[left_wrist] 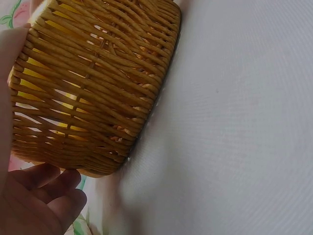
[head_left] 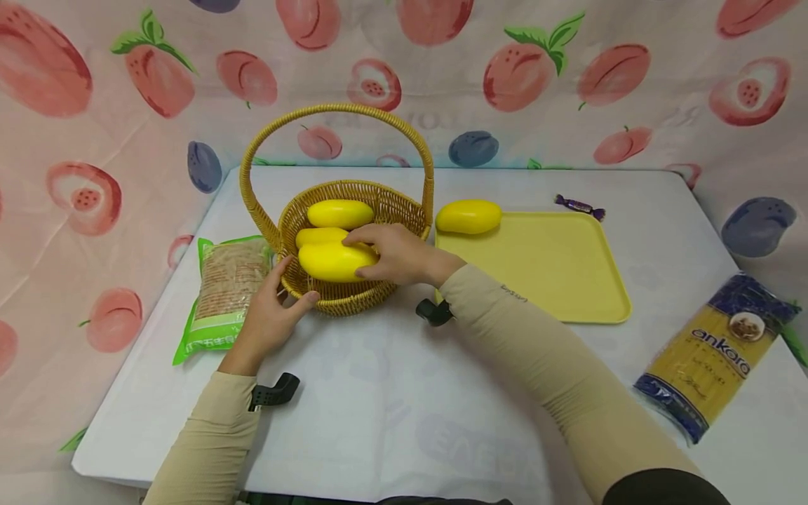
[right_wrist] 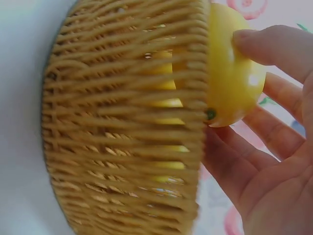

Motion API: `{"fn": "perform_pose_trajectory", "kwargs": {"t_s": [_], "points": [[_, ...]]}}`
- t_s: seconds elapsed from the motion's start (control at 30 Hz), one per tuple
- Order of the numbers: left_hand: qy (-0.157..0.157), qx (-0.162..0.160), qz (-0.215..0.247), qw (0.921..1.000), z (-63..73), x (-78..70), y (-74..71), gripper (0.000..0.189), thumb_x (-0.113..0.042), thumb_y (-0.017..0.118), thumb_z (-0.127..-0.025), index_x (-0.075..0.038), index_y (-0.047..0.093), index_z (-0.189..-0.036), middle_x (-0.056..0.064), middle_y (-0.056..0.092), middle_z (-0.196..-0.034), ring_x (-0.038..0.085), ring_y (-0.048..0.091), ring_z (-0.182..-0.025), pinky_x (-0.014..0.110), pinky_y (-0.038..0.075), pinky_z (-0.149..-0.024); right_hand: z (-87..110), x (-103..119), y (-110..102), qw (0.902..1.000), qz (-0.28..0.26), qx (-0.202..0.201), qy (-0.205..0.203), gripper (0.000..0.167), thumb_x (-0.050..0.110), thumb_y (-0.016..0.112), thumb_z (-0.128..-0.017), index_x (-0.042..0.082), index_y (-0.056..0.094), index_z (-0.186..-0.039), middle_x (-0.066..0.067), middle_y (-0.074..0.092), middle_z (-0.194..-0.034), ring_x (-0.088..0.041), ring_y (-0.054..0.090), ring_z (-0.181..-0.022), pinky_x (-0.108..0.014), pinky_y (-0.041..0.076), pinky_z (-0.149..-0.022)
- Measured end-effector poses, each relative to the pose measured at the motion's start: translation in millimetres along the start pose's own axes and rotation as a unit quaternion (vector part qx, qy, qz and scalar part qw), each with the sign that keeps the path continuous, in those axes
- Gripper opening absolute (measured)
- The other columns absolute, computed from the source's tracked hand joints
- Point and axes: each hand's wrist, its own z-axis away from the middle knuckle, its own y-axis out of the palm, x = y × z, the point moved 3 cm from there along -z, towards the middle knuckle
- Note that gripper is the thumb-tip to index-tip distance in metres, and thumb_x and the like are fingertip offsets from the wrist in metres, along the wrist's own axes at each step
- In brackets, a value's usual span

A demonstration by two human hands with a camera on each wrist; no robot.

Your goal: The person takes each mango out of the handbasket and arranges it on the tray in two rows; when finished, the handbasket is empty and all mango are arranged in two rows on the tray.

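A yellow mango (head_left: 337, 261) is in my right hand (head_left: 400, 254), over the near right part of the wicker basket (head_left: 353, 303). The thumb presses one side of this mango (right_wrist: 234, 73) and the fingers curl round the other. Beneath and behind it, another mango (head_left: 320, 237) and a third mango (head_left: 341, 214) lie inside the basket. My left hand (head_left: 268, 315) grips the basket at its near left side, thumb at the rim and fingers against the weave (left_wrist: 88, 98). The basket's tall handle (head_left: 337, 109) arches above.
Right of the basket, a further mango (head_left: 468, 217) rests on the corner of a yellow tray (head_left: 536, 266). A purple-wrapped candy (head_left: 579, 206) lies behind the tray. On the left is a green-edged food bag (head_left: 230, 287); a pasta pack (head_left: 719, 354) lies at far right.
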Motion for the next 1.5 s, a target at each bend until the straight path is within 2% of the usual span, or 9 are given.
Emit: {"fn": "perform_pose_trajectory", "kwargs": {"t_s": [0.43,0.57,0.67,0.87,1.07,1.27,1.5], "points": [[0.003,-0.005,0.005,1.0,0.5,2.3,1.3,0.085,-0.032,0.068,-0.097,-0.005,0.019,-0.16,0.026,0.029,-0.157,0.044,0.036,-0.139,0.054,0.032,-0.115,36.0,-16,-37,0.999,-0.012,-0.039,0.02,0.054,0.021,0.074,-0.092,0.009,0.057,-0.142,-0.004,0.052,-0.146,-0.021,0.047,-0.133,-0.033,0.039,-0.11],[0.004,-0.003,0.009,0.9999,0.5,3.1,2.2,0.085,-0.032,0.068,-0.097,-0.005,0.018,-0.16,0.026,0.028,-0.157,0.044,0.035,-0.14,0.053,0.032,-0.115,52.9,-25,-48,0.9967,-0.044,-0.06,0.033,0.054,0.016,0.075,-0.091,0.007,0.057,-0.141,-0.005,0.052,-0.146,-0.022,0.051,-0.128,-0.034,0.052,-0.097],[0.003,-0.002,0.01,0.9999,0.4,3.6,2.7,0.085,-0.033,0.068,-0.097,-0.005,0.018,-0.16,0.026,0.027,-0.157,0.043,0.035,-0.14,0.053,0.031,-0.115,65.6,-32,-55,0.9949,-0.055,-0.075,0.04,0.054,0.013,0.076,-0.09,0.005,0.057,-0.141,-0.007,0.053,-0.145,-0.025,0.051,-0.127,-0.037,0.056,-0.092],[0.003,-0.003,0.006,1.0,-0.3,3.3,2.8,0.085,-0.033,0.068,-0.097,-0.005,0.019,-0.16,0.026,0.027,-0.157,0.044,0.035,-0.14,0.054,0.032,-0.115,87.9,-45,-71,0.9931,-0.029,-0.101,0.052,0.054,0.013,0.076,-0.09,0.004,0.058,-0.14,-0.009,0.055,-0.144,-0.028,0.048,-0.132,-0.043,0.047,-0.105],[0.001,-0.002,0.003,1.0,-0.4,1.5,2.5,0.085,-0.032,0.068,-0.097,-0.005,0.018,-0.16,0.026,0.026,-0.158,0.044,0.034,-0.14,0.054,0.031,-0.115,110.1,-59,-84,0.9891,-0.018,-0.12,0.083,0.054,0.011,0.076,-0.09,0.003,0.057,-0.14,-0.01,0.053,-0.145,-0.029,0.048,-0.131,-0.047,0.046,-0.106],[-0.002,-0.003,0.002,1.0,0.7,-0.4,1.5,0.085,-0.03,0.068,-0.097,-0.005,0.018,-0.16,0.026,0.026,-0.158,0.044,0.034,-0.14,0.054,0.032,-0.115,131.2,-71,-92,0.9844,-0.024,-0.14,0.103,0.051,0.008,0.076,-0.089,0.003,0.059,-0.137,-0.011,0.054,-0.144,-0.03,0.05,-0.13,-0.047,0.055,-0.093],[-0.001,-0.002,0.0,1.0,1.2,-1.3,0.7,0.084,-0.031,0.068,-0.097,-0.005,0.018,-0.16,0.026,0.026,-0.158,0.044,0.035,-0.14,0.054,0.032,-0.114,151.6,-77,-100,0.9819,-0.017,-0.137,0.129,0.052,0.013,0.077,-0.09,0.004,0.059,-0.138,-0.012,0.055,-0.143,-0.031,0.049,-0.131,-0.052,0.046,-0.104]]}}
